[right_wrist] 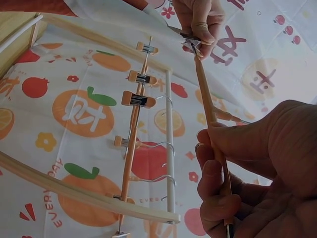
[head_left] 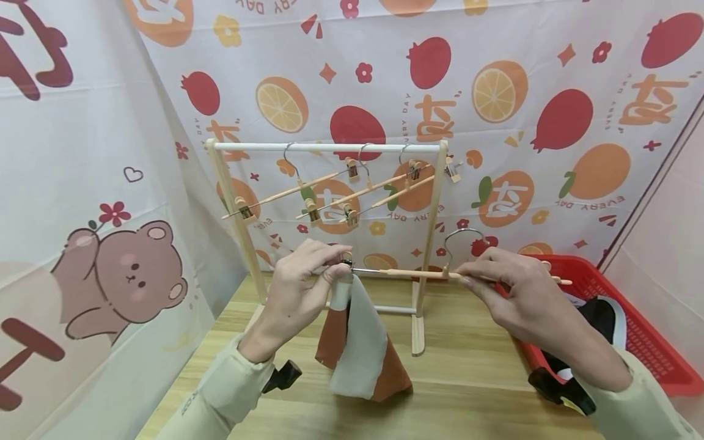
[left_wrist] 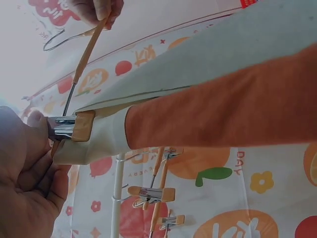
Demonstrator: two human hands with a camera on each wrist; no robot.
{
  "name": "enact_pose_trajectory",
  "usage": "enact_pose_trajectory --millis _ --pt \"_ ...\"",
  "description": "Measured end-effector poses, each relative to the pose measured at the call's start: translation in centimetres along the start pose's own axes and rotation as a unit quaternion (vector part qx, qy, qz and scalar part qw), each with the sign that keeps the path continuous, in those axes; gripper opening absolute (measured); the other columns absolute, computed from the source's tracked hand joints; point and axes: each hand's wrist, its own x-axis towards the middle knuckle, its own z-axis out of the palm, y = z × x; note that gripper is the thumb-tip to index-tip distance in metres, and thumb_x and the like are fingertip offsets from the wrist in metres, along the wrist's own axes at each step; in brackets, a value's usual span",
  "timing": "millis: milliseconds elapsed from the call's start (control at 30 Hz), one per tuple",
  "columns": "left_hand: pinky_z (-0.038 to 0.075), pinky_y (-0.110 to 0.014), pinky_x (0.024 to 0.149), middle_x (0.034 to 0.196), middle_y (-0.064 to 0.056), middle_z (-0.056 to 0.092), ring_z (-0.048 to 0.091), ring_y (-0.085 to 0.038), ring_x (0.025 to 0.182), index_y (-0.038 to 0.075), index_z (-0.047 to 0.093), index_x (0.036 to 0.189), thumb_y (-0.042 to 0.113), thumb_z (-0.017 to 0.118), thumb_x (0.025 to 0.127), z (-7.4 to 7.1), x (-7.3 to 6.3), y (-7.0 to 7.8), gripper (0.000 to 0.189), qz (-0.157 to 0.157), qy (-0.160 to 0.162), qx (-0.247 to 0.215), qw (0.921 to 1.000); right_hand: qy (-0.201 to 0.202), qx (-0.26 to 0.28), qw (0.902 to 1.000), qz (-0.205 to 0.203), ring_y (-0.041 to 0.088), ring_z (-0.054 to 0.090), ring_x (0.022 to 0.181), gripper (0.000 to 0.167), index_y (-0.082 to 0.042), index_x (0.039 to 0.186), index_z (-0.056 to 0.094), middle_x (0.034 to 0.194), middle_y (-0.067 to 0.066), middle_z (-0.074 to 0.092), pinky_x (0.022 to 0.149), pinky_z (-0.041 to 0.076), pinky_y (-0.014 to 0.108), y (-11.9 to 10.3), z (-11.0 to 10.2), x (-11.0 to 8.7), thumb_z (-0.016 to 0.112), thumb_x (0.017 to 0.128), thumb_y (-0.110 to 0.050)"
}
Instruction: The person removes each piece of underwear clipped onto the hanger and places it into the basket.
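My left hand (head_left: 299, 290) pinches the clip (left_wrist: 83, 126) at the left end of a clip hanger (head_left: 412, 273), which has a wooden bar and a metal hook. From that clip hangs a rust-brown and pale grey cloth piece (head_left: 365, 351); its exact kind is unclear. In the left wrist view the clip's pad lies over the cloth's pale band. My right hand (head_left: 528, 299) grips the bar just right of the hook, thumb and fingers curled round it. Most of the hanger's right end is hidden behind that hand in the head view.
Behind the hands stands a wooden rack with a white rail (head_left: 330, 147), where three clip hangers hang. A red basket (head_left: 654, 351) holding black and white items sits at the right on the wooden table (head_left: 467, 391). A printed curtain (head_left: 385, 79) lies behind.
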Motion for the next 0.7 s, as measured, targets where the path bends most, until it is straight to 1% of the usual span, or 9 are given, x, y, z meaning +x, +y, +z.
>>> enact_pose_trajectory --millis 100,200,433,700 --pt "0.046 -0.016 0.07 0.091 -0.002 0.074 0.06 -0.01 0.082 0.004 0.077 0.111 0.002 0.079 0.084 0.1 0.0 0.02 0.027 0.008 0.006 0.002 0.9999 0.0 0.002 1.0 0.002 0.0 0.044 0.064 0.026 -0.019 0.099 0.08 0.082 -0.012 0.064 0.052 0.039 0.015 0.07 0.06 -0.02 0.083 0.08 -0.001" --pt "0.045 -0.015 0.069 0.09 -0.002 0.074 0.06 -0.01 0.081 0.004 0.077 0.11 0.001 0.08 0.083 0.15 -0.09 -0.06 0.028 0.009 0.008 0.001 0.9999 0.0 0.006 1.0 0.005 0.0 0.044 0.064 0.025 -0.019 0.098 0.08 0.082 -0.011 0.063 0.052 0.039 0.016 0.13 0.18 -0.05 0.083 0.081 -0.002" --pt "0.044 -0.014 0.066 0.09 -0.004 0.075 0.06 -0.011 0.082 0.003 0.078 0.11 0.001 0.079 0.083 0.34 -0.42 -0.24 0.026 0.011 0.008 -0.005 0.9999 -0.008 0.002 0.9999 0.014 0.001 0.046 0.065 0.026 -0.02 0.099 0.08 0.084 -0.011 0.065 0.052 0.041 0.017 0.14 0.26 -0.25 0.083 0.08 -0.002" --pt "0.044 -0.014 0.063 0.091 -0.008 0.077 0.06 -0.013 0.08 0.002 0.079 0.109 -0.003 0.079 0.082 0.54 -0.44 -0.32 0.027 0.021 0.019 -0.013 0.9995 -0.009 0.001 0.9999 0.015 0.001 0.049 0.067 0.025 -0.019 0.098 0.08 0.085 -0.011 0.067 0.053 0.043 0.017 0.15 0.17 -0.29 0.084 0.079 -0.003"
